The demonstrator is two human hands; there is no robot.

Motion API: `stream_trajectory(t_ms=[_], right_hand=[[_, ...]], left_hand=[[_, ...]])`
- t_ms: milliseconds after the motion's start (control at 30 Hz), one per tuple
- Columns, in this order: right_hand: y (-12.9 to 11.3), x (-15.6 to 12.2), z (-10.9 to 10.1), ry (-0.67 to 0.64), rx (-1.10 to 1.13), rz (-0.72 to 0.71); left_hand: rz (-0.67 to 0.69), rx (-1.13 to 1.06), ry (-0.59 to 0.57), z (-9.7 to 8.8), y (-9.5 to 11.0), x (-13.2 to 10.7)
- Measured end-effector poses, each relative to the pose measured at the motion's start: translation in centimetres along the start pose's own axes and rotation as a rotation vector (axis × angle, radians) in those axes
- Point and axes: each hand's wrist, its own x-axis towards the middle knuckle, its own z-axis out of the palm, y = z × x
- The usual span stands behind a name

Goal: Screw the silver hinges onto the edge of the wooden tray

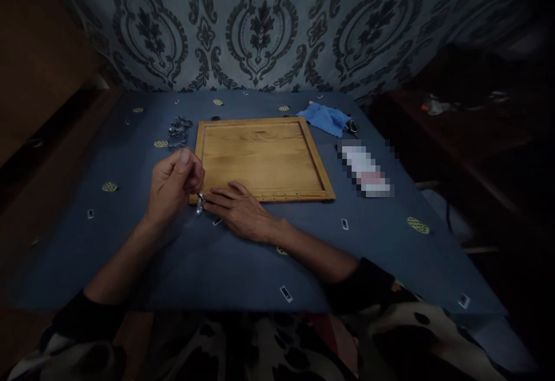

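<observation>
A wooden panel with a raised frame (260, 155) lies flat on the table. My left hand (173, 183) is closed in a fist just above the panel's near left corner, thumb on top. From under it a thin dark shaft (200, 196) slants down; the rest of it is hidden in the fist, so its kind is unclear. A small shiny metal piece (199, 207), perhaps a hook, is at that corner by the shaft. My right hand (243, 212) lies with fingers stretched across the near left edge, its fingertips close to the shaft and metal piece.
Several metal hooks (178, 131) lie in a pile beyond my left hand. A blue cloth (325, 118) rests at the panel's far right corner, with a small dark object (352, 126) beside it. A blurred-out rectangular item (366, 170) is on the blue tablecloth (373, 254) at right.
</observation>
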Motion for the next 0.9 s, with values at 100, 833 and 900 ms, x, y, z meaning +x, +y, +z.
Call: stream_trajectory(t_ms=[100,833,900], right_hand=[[0.1,0.0,0.1,0.006,-0.009,-0.010],[-0.2,0.0,-0.1,-0.007,0.001,0.009],[-0.2,-0.1,-0.1,0.004,0.000,0.006]], left_hand=[[-0.002,0.010,0.002,0.1,0.0,0.1],[0.096,0.329,-0.185,-3.6,0.0,-0.1],[0.133,0.465,-0.200,-4.0,0.3,-0.1]])
